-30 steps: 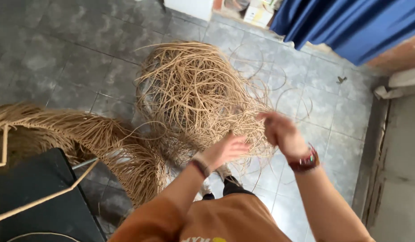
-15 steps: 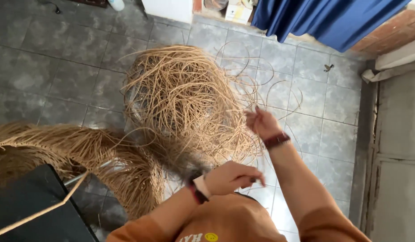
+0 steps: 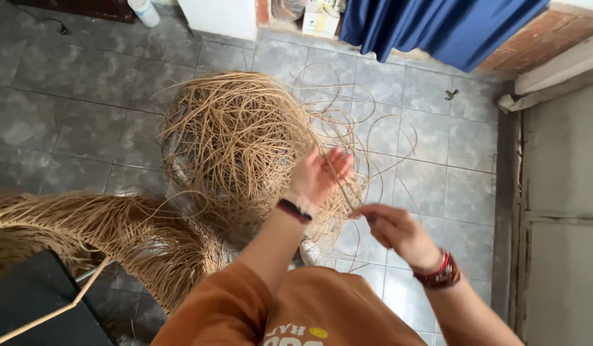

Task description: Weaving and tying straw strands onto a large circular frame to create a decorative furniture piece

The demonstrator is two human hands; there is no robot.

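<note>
A big tangled heap of thin tan rattan strands (image 3: 235, 138) lies on the grey tiled floor in front of me. My left hand (image 3: 319, 174) is raised over the heap's right side, fingers apart, with strands running across the palm. My right hand (image 3: 392, 230), lower and to the right, pinches one thin strand (image 3: 344, 192) that runs up toward the left hand. A dark band sits on my left wrist and a red and dark bracelet on my right wrist.
A second, denser bundle of rattan (image 3: 110, 234) curves along the floor at the left, beside a black board (image 3: 33, 301) with a pale wooden frame. A blue curtain (image 3: 437, 25), a white cabinet and a small box stand at the far wall. A grey door (image 3: 562, 211) is at right.
My left hand rose from near my waist up to the heap. My right hand drew back from the heap toward me and now pinches a strand. The view tilted slightly.
</note>
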